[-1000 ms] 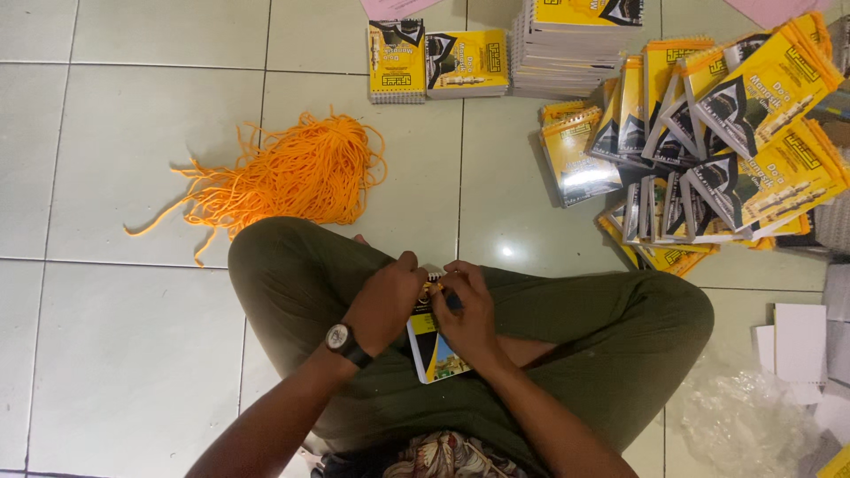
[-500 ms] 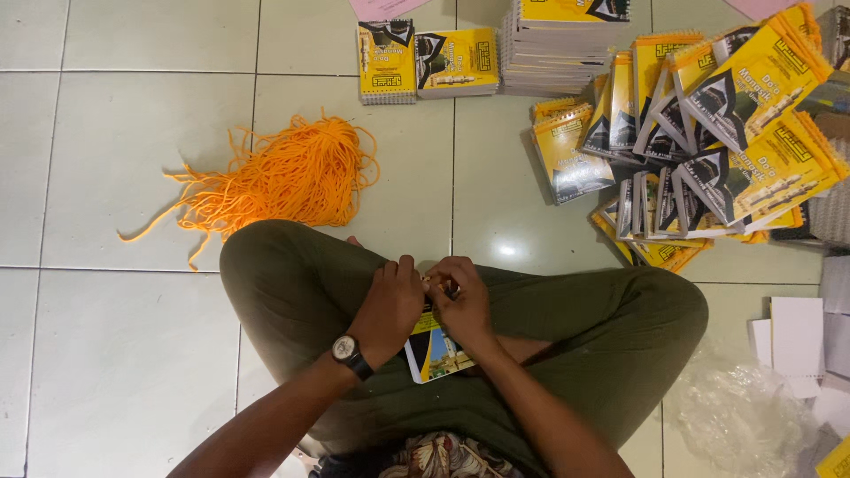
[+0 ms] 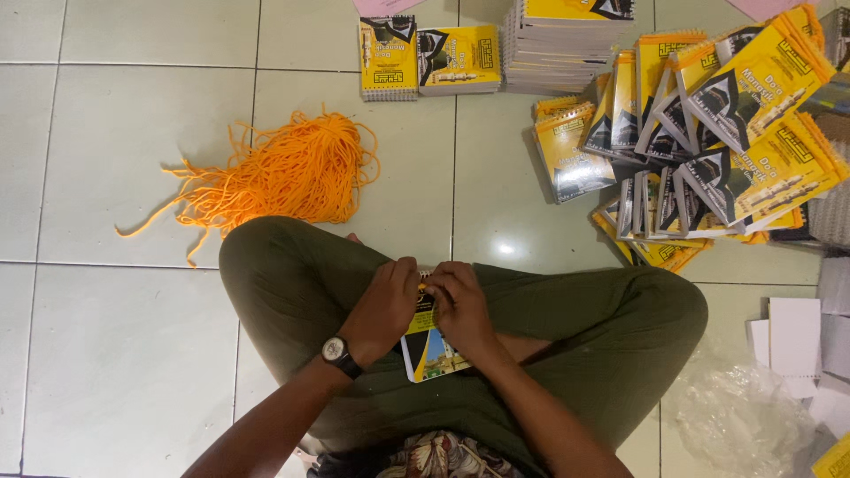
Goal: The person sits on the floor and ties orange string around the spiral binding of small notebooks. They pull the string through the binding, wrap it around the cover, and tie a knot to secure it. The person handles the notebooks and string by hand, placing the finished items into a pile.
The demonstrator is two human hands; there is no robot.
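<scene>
Both hands meet at the top edge of a small booklet (image 3: pixel 427 347) lying on the lap, its long axis pointing away from the body. Left hand (image 3: pixel 382 305) and right hand (image 3: pixel 460 305) pinch there, probably closed on an orange string; the fingers hide it.

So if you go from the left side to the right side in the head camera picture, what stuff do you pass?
Orange string pile → left hand → small booklet on the lap → right hand → heap of yellow spiral booklets → white cards.
</scene>
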